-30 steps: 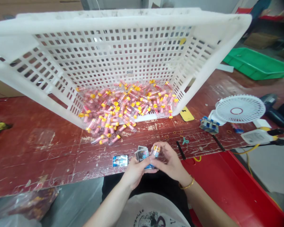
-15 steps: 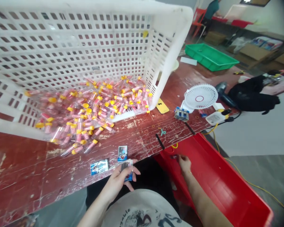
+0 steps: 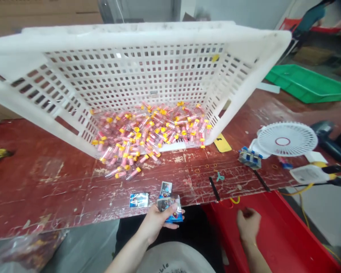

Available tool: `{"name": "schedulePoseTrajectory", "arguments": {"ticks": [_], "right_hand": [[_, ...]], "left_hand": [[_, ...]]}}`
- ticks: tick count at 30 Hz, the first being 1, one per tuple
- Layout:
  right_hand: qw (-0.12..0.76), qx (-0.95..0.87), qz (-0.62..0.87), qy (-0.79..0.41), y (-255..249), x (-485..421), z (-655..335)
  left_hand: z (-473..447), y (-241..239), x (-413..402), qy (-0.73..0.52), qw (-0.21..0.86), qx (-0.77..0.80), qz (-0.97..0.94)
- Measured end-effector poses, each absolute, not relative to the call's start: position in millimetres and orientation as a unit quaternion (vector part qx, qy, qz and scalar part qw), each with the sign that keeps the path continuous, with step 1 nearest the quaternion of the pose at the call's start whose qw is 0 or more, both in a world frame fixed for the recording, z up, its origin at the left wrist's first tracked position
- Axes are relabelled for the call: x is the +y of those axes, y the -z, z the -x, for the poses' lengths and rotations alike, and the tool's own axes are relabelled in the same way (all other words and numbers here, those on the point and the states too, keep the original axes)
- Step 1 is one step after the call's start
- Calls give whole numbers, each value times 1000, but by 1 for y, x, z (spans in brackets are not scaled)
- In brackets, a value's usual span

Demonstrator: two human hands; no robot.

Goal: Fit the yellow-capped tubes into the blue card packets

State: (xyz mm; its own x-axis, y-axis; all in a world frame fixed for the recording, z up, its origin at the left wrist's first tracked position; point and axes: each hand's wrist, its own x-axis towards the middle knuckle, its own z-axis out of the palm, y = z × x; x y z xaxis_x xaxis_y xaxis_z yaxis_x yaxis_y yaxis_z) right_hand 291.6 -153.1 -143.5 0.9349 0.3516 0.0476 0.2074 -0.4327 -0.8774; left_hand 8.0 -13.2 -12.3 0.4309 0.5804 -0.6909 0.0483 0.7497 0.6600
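My left hand [image 3: 159, 220] is closed on a small blue-and-silver packet [image 3: 174, 216], thumb on top, at the table's front edge. Just behind it, partly covered, lies another such packet [image 3: 166, 188]; a third shiny blue packet [image 3: 139, 200] rests flat to the left. Over the red bin [image 3: 268, 225], my right hand [image 3: 247, 223] has its fingers curled in; whatever they hold, if anything, is hidden. Clear tubes [image 3: 147, 132] with yellow caps and pink contents spill from the tipped white basket [image 3: 136, 72] onto the table.
A white fan [image 3: 287, 139], a taped bundle [image 3: 250, 157], a yellow phone-shaped item [image 3: 222, 143] and a white bottle [image 3: 309, 174] stand or lie at the right. Farther back sits a green tray [image 3: 309, 83]. Rubber bands are scattered on the worn red table [image 3: 59, 178].
The view has swung left, showing more of the basket. My left hand still grips the packet, now turned more face-up. My right hand stays over the red bin, its fingers more curled.
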Motion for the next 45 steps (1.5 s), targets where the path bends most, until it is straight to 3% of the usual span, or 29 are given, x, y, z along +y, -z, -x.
{"name": "schedulePoseTrajectory", "arguments": {"ticks": [5,9,12,15,21,28,31,36,39,45], "right_hand": [[511,-362,777,65,73,-108,-259],[384,-543,743,-71,40,35,-234],[355,-545,752,-102,41,124,-221],[358,-507,774,-125,50,154,-210],[409,-460,741,-268,69,113,-220],[546,-414,593,-423,67,49,-213],[645,-365,547,-389,66,38,-221],[750,-235,580,-214,71,41,-260],[747,-223,580,-236,63,40,-259],[667,-329,506,-437,20,13,-210]], "left_hand": [[-9,19,-3,-180,787,506,-304],[-11,15,2,-192,781,508,-308],[-7,8,4,-224,758,523,-319],[0,4,6,-253,743,532,-319],[3,14,21,-252,762,521,-290],[-19,42,37,-272,734,538,-314],[-25,49,39,-265,732,535,-329],[-30,48,40,-259,733,530,-339],[-30,42,41,-263,733,524,-345],[-28,27,37,-273,728,501,-380]]}}
